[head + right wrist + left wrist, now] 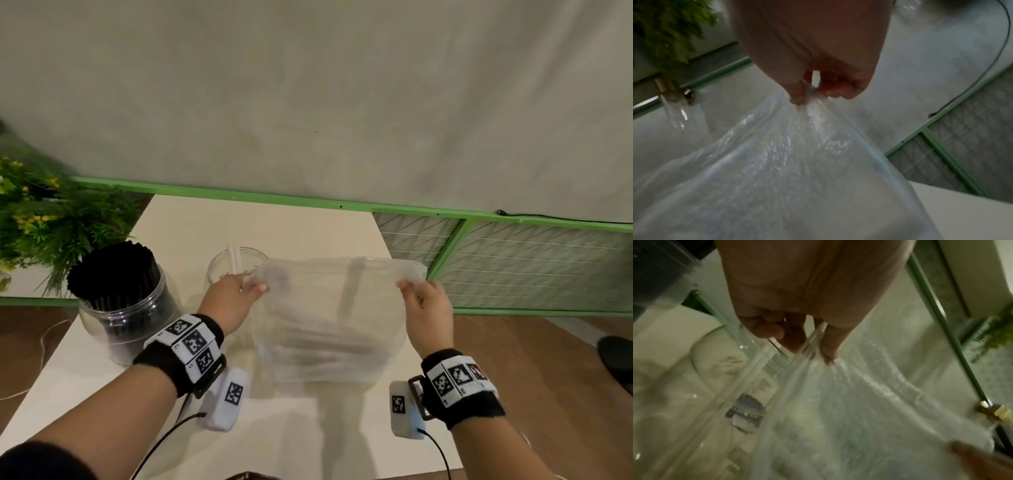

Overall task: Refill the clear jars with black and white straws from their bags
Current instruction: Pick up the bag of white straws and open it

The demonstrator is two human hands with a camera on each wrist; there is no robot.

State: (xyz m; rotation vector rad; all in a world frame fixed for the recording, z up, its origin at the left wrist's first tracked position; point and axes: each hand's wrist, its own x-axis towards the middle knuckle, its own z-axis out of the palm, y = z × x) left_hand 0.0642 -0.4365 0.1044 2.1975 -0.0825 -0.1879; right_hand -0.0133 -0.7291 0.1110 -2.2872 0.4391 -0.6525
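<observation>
Bag [329,322] of white straws hangs pinched between left hand [233,301] and right hand [428,308].

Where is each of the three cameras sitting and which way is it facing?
Head: worn on the head, facing down at the table; both forearms, left hand and right hand show.
Left wrist: looks along the left hand at its grip on the bag.
Right wrist: looks along the right hand at the bag's other top corner.
Shared: all three show the bag.

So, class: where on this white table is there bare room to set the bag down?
Bare: the near table strip between the wrists, and behind the bag up to the green rail. Crowded: the left side, with the black-straw jar and white-straw jar.
</observation>
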